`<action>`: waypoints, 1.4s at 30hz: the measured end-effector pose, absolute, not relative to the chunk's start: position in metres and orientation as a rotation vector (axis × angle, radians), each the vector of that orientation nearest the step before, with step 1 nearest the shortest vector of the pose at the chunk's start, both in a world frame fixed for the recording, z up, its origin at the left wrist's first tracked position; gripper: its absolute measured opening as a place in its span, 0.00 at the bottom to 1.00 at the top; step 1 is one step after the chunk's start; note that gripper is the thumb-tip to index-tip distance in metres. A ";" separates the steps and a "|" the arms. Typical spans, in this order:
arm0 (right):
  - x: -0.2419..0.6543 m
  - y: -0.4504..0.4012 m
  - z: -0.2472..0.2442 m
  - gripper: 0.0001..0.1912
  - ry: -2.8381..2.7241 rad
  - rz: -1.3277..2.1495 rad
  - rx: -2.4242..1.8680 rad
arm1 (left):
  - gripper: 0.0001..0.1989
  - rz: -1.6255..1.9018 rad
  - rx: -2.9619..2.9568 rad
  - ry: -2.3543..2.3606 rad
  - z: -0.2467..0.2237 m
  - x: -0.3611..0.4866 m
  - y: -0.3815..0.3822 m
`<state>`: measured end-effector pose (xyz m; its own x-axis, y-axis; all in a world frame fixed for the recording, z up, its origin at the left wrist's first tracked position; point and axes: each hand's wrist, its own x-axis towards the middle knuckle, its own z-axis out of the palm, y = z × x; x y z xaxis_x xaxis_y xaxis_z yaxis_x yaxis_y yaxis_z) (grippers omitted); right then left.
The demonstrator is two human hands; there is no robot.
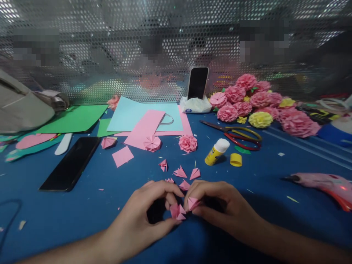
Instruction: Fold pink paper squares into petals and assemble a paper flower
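Observation:
My left hand (150, 207) is closed, its thumb and fingers pinching a small pink folded-paper flower piece (177, 211) with pointed petals. Right beside it, my right hand (220, 203) pinches a pink folded paper petal (193, 202) between thumb and forefinger. The two pieces are close together; whether they touch I cannot tell. Just beyond my fingers lie several loose folded paper petals (180, 172). Farther back sit a pleated pink paper rosette (152, 143) and a ruffled pink paper flower (188, 143). An uncapped glue stick (217, 151) stands tilted near its yellow cap (235, 160).
Scissors (239, 135) lie behind the glue stick, and a pink glue gun (321, 183) is at the right edge. A black phone (70, 164) lies left; another phone (198, 83) leans upright on a tissue pack (195, 105). Paper flowers (244, 99) and coloured sheets (73, 118) line the back.

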<state>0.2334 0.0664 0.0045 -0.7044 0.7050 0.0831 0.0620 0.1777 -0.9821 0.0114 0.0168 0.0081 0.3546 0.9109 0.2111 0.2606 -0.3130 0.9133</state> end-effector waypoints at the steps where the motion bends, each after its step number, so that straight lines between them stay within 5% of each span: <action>1: 0.233 0.066 0.004 0.06 -1.927 1.567 -0.716 | 0.15 0.986 1.782 1.035 0.008 0.011 0.017; 8: 0.233 0.066 0.007 0.08 -1.943 1.531 -0.694 | 0.06 1.023 1.796 1.000 0.014 0.011 0.021; 15: 0.233 0.064 0.011 0.08 -1.908 1.492 -0.658 | 0.07 1.075 1.882 0.979 0.015 0.008 0.024; 28: 0.229 0.050 0.007 0.11 -1.653 1.999 -0.702 | 0.07 1.021 2.298 0.921 0.011 -0.002 0.023; 42: 0.227 0.051 0.006 0.12 -1.639 1.996 -0.754 | 0.12 0.990 2.483 0.898 0.006 -0.004 0.020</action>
